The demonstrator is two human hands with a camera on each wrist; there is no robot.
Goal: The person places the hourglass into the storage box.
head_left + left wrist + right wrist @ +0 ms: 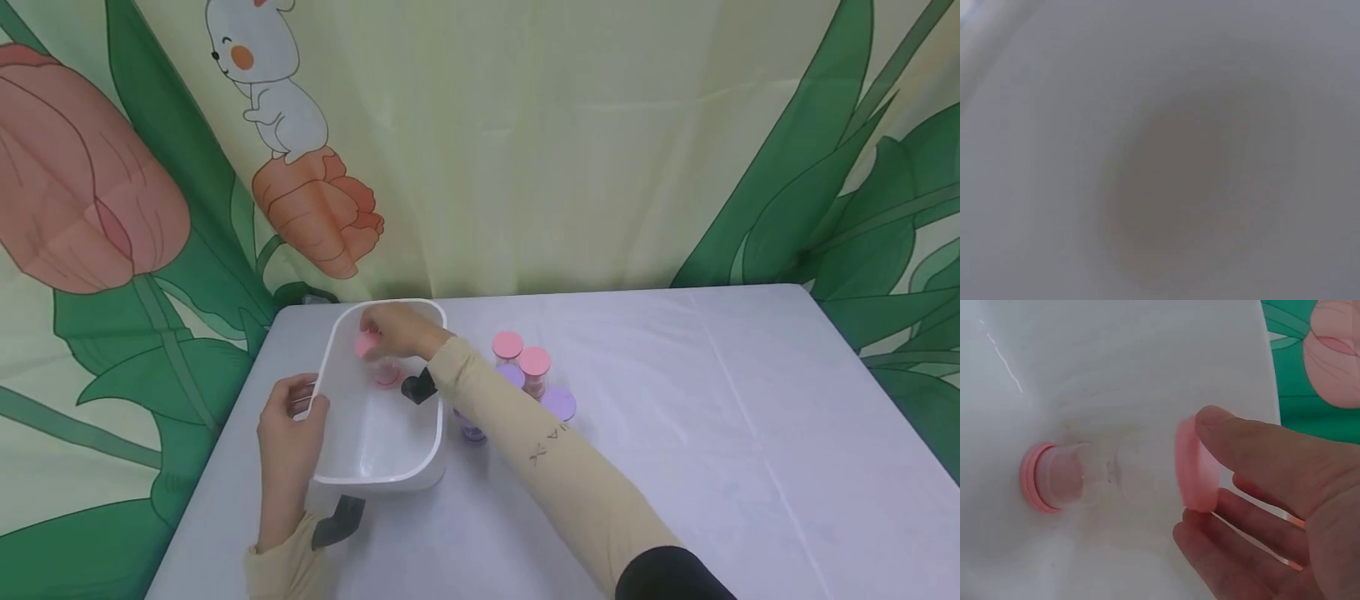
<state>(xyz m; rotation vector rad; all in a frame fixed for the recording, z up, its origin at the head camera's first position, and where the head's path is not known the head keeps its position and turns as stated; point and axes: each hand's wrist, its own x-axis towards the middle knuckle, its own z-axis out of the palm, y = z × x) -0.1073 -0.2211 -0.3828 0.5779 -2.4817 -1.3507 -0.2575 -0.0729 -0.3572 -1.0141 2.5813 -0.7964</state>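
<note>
A white plastic bin (375, 481) stands at the left of the table. My left hand (291, 425) grips its left rim, with the thumb at the edge and the fingers along the outer wall. Inside the bin, my right hand (405, 329) pinches the upper pink cap of a sand timer (1060, 478) between thumb and fingers. This timer has a clear, narrow-waisted body and a second pink cap, close to the bin's bottom. The left wrist view is only a grey, out-of-focus surface.
Just right of the bin, partly behind the right sleeve, stand several more timers: a pink one (535, 361), another pink one (507, 344) and purple ones such as the right-hand purple timer (558, 403). A printed curtain (562, 167) hangs behind the white-covered table (675, 375).
</note>
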